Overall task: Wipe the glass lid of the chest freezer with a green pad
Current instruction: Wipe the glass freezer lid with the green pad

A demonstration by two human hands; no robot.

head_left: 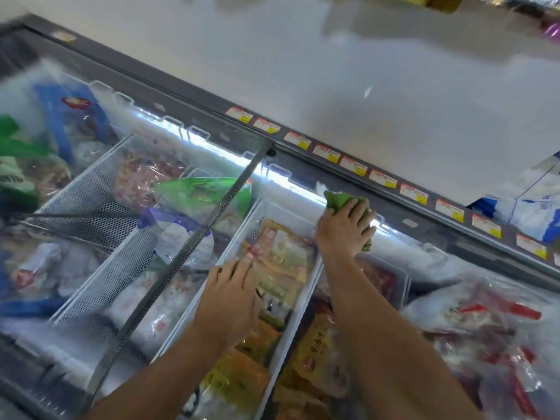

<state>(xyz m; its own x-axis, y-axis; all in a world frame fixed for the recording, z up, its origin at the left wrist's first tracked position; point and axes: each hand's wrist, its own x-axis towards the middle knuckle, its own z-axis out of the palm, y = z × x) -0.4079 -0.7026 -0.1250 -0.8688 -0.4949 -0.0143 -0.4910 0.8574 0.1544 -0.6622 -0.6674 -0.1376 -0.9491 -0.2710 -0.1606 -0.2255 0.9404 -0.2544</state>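
Note:
The chest freezer's glass lid (424,268) stretches across the view, with frozen food packs showing through it. My right hand (344,227) presses a crumpled green pad (338,199) flat on the glass near the lid's far edge, fingers spread over the pad. My left hand (233,294) rests palm down on the glass nearer to me, fingers apart and holding nothing. A second glass panel with a dark dotted frame edge (194,244) overlaps on the left.
A dark rail with several red and yellow price tags (383,178) runs along the freezer's far side, against a white wall (303,71). White wire baskets (100,189) hold the packs inside. Blue and white bags (533,207) sit at the right.

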